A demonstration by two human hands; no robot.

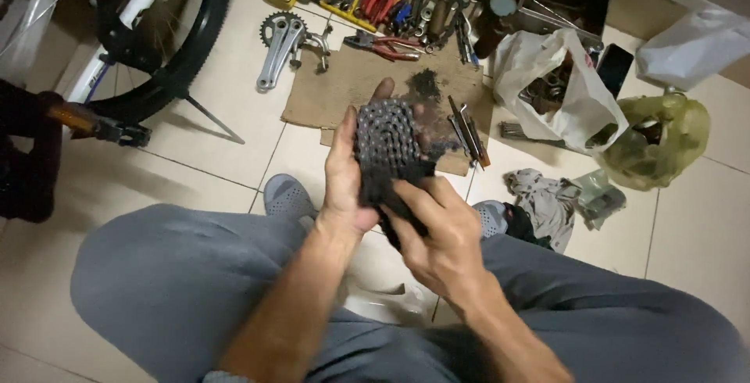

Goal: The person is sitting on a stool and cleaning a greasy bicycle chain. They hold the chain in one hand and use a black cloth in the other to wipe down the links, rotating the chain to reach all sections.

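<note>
A dark, greasy bicycle cassette [384, 137] with stacked toothed rings is held above my knees. My left hand [349, 180] cups it from the left and behind, with fingertips showing over its top edge. My right hand [437, 234] presses a black rag [398, 195] against the cassette's lower part. Both hands are smeared with grease. My legs in grey trousers fill the bottom of the view.
A cardboard sheet [344, 90] lies on the tiled floor with a silver crank arm [279, 47], red-handled pliers [387, 45] and several tools. A bicycle wheel [176, 47] stands at the upper left. White [578, 94] and yellow-green [664, 144] plastic bags and a grey rag [547, 199] lie at right.
</note>
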